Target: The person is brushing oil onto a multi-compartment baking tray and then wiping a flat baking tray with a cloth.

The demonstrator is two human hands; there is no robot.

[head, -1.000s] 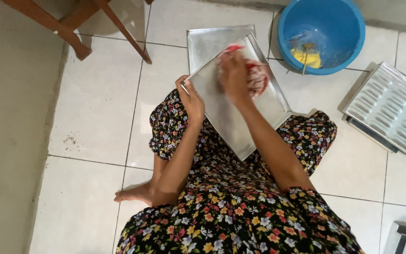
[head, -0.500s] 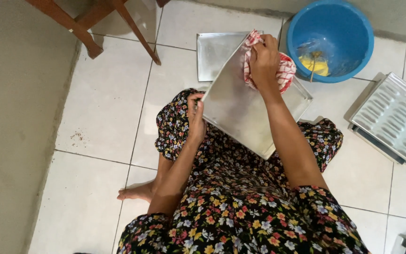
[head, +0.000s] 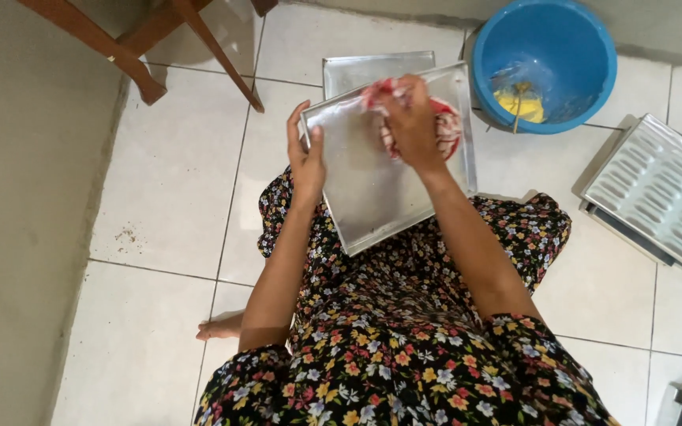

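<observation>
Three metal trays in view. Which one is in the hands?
The flat tray on the lap: left hand grips its edge, right hand presses a red-and-white cloth on it. The others lie on the floor.

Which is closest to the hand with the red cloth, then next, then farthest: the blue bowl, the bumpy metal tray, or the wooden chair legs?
Measured from the right hand in the head view:
1. Blue bowl, just to its right on the floor.
2. Wooden chair legs, off to its left, at the top.
3. Bumpy metal tray, farthest, at the right edge.
</observation>
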